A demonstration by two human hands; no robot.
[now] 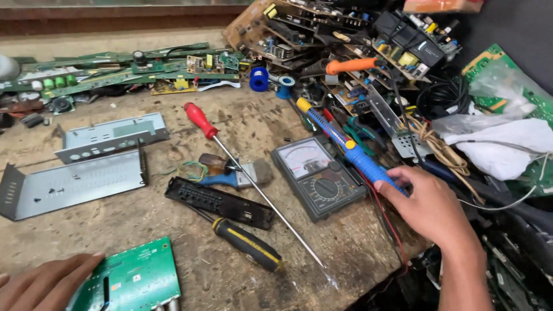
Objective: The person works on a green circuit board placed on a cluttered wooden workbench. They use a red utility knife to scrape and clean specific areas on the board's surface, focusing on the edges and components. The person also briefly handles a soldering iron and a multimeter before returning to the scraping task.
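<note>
My right hand (429, 208) grips the blue handle of a soldering iron (345, 147) whose yellow-collared tip end points up and left, over the analog multimeter (318, 177). At the bottom left corner my left hand (43, 283) rests on a green circuit board (131, 283) and holds its left edge. Between the hands lie a long red-handled screwdriver (253, 181), a black-and-yellow-handled screwdriver (245, 243) and a black plastic strip (219, 203).
Two grey metal panels (75, 184) lie at the left. A heap of circuit boards (322, 40), an orange-handled tool (351, 65), solder spools (259, 79) and cables fill the back and right. A small brush (242, 175) lies mid-bench. The wooden bench edge (368, 276) drops at the lower right.
</note>
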